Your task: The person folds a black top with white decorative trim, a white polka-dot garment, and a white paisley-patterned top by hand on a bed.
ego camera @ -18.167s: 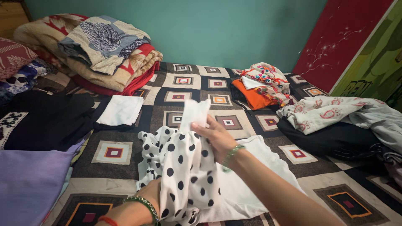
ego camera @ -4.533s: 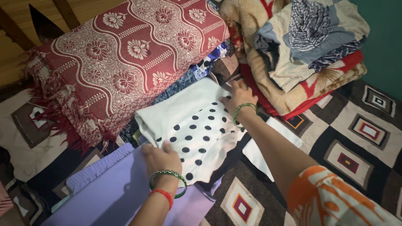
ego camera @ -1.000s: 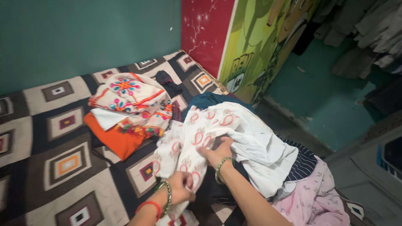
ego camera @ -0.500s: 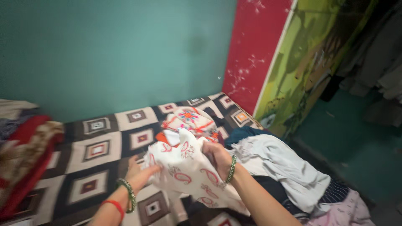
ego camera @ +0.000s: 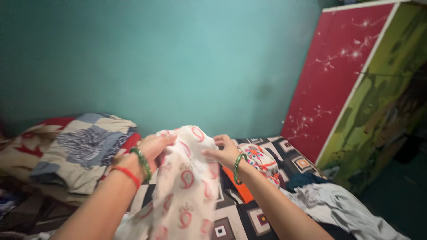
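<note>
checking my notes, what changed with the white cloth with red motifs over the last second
Both hands, left hand and right hand, have lifted the white cloth with red motifs off the clothes heap and hold it up, hanging. The orange garment stays on the bed.

The white cloth with red motifs [ego camera: 184,186] runs off the bottom edge, so its lower end stays unseen, and motion blur smears its pattern. It covers the fingertips of the left hand [ego camera: 153,147] and part of the bedcover [ego camera: 249,218]. The folded blanket pile [ego camera: 75,151] is cut by the left edge. The grey garment [ego camera: 338,206] slips out at the bottom right.
</note>
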